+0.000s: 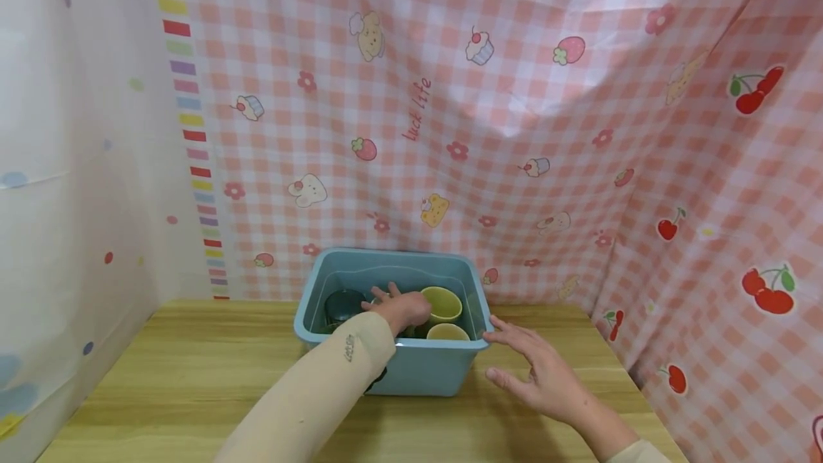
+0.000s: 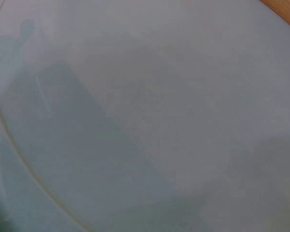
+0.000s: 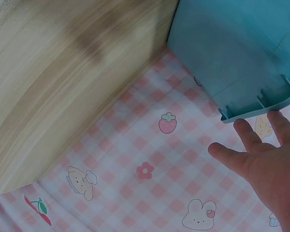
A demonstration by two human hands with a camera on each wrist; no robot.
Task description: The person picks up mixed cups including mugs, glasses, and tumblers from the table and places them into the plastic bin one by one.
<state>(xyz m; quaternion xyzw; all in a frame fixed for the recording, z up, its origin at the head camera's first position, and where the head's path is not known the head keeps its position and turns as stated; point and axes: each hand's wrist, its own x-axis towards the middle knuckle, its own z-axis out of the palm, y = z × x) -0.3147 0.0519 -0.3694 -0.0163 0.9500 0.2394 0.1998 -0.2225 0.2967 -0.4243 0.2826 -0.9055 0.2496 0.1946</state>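
Note:
A blue plastic bin (image 1: 418, 370) stands on the table with several cups or bowls inside. My left hand (image 1: 405, 308) reaches down into it, fingers spread toward a dark round dish (image 1: 343, 304) at the left. Whether those fingers grip anything is hidden. To the right of that hand sit a yellow-green cup (image 1: 444, 304) and a pale yellow cup (image 1: 448, 333). The left wrist view shows only the bin's inner wall (image 2: 150, 106) up close. My right hand (image 1: 536, 363) is at the bin's right front corner, its extended fingertips (image 3: 275, 118) touching the rim.
The wood-grain table (image 1: 212, 370) extends around the bin. Behind it hangs a pink checked cloth (image 1: 411, 184), close to the bin's back. More cloth (image 1: 726, 234) hangs at the right, and a white dotted sheet (image 1: 77, 163) at the left.

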